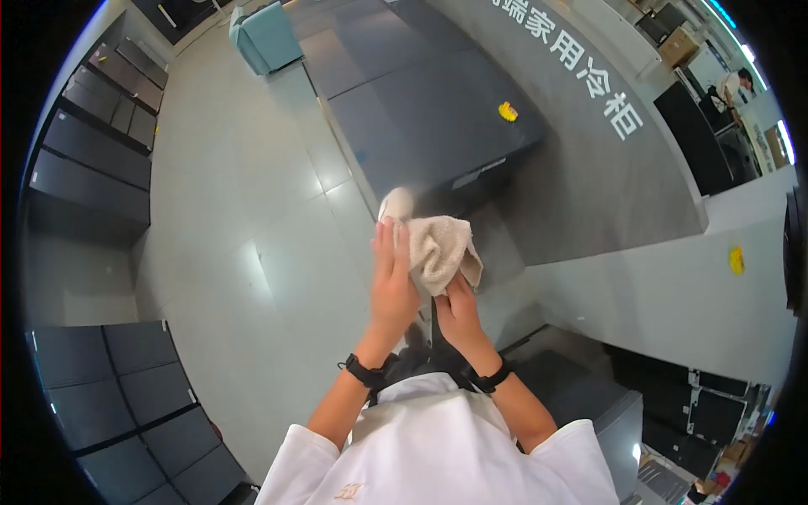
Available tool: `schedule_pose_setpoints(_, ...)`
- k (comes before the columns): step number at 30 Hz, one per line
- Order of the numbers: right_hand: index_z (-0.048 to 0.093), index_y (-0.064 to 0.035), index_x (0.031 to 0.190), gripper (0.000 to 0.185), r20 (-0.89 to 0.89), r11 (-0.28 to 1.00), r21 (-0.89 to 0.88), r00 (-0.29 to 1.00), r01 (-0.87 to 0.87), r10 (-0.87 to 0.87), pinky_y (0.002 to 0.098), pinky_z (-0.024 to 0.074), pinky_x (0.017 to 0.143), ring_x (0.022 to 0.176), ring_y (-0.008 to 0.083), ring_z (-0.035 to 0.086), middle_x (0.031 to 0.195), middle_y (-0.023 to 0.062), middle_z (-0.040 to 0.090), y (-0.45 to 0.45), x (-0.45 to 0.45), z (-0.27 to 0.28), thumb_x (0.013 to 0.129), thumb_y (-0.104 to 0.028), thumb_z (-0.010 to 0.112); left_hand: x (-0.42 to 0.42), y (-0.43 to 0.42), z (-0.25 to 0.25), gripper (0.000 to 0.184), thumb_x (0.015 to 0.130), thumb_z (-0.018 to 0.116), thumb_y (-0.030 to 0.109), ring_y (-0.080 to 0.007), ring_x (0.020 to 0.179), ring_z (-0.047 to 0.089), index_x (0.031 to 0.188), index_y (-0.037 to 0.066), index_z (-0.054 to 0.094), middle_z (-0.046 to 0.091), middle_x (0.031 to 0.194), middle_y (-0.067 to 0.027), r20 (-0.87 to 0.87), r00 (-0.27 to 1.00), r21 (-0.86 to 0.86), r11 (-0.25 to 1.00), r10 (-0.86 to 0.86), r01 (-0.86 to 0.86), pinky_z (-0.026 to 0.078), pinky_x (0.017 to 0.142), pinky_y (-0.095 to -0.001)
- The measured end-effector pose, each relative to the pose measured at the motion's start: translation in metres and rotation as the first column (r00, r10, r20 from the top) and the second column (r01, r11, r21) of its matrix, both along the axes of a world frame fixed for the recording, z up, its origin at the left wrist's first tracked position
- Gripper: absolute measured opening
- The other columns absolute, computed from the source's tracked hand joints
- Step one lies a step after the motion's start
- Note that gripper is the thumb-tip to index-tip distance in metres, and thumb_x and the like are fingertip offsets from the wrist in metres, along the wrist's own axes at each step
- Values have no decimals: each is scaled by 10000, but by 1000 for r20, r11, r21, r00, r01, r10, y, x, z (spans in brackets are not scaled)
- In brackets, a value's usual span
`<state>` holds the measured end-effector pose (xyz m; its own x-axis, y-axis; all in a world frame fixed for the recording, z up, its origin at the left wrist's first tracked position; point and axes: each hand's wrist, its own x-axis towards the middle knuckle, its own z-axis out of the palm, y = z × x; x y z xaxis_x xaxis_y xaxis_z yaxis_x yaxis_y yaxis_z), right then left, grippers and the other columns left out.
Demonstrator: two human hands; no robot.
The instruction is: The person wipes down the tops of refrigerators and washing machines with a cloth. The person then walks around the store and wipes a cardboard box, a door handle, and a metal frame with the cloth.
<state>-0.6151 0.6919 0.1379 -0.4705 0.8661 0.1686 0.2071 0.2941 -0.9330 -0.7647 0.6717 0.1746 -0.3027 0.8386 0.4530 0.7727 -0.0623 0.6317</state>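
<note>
Shiny floor (pixel 227 202) surrounds us; our right hand (pixel 459 316) grips the towel (pixel 442 244), our straight-fingered left hand (pixel 392 295) just touches it, so loose folds could slip

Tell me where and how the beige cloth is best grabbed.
Probably pinch the beige cloth by its raised folds, coming from the far side: the folds give fingers something to close on, while the left hand is at its left edge and the right hand at its near edge.
</note>
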Motion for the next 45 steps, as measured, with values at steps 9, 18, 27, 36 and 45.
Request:
schedule_pose_setpoints(9,433,23,1515,634,435,868,497,868,-10,-239,519,311,1221,1505,418,335,1619,209,375,268,-20,-52,905,-6,601,-69,181,-78,667,841,523,-151,-479,1482,347,1492,-15,477,375,1583,-302,-206,970,-298,936,127,-186,321,1201,-568)
schedule_pose_setpoints(18,516,-15,1450,530,728,904,165,667,-393,157,596,272,1211,1475,386,381,1569,189,447,373,5,-89,984,-254,599,-53,238,-117,525,934,698,284,-554,1403,379,1378,28,587,390,1534,-359,-97,969,-602,762,228,-240,372,1131,-590)
schedule_pose_setpoints(27,529,40,1401,558,728,851,106,623,-514,286,579,295,1203,1476,440,355,1553,245,436,420,-75,-85,968,-297,627,-62,288,-133,430,941,656,218,-566,1267,482,1331,41,619,492,1403,-376,-272,872,-492,720,406,-489,432,1059,-576)
schedule_pose_setpoints(36,544,39,1389,525,802,729,163,519,-665,294,566,315,1195,1450,411,407,1555,248,436,419,12,-82,970,-272,595,-31,223,-99,455,929,673,240,-541,1203,532,1354,89,605,543,1304,-343,-270,944,-631,706,188,-321,473,1000,-572)
schedule_pose_setpoints(45,564,38,1371,444,761,829,63,564,-556,320,559,362,1169,1415,382,460,1551,217,463,424,-28,-77,979,-170,551,-96,290,-124,299,889,674,200,-407,934,650,1159,91,606,640,1054,-190,-365,875,-612,627,317,-483,549,754,-522)
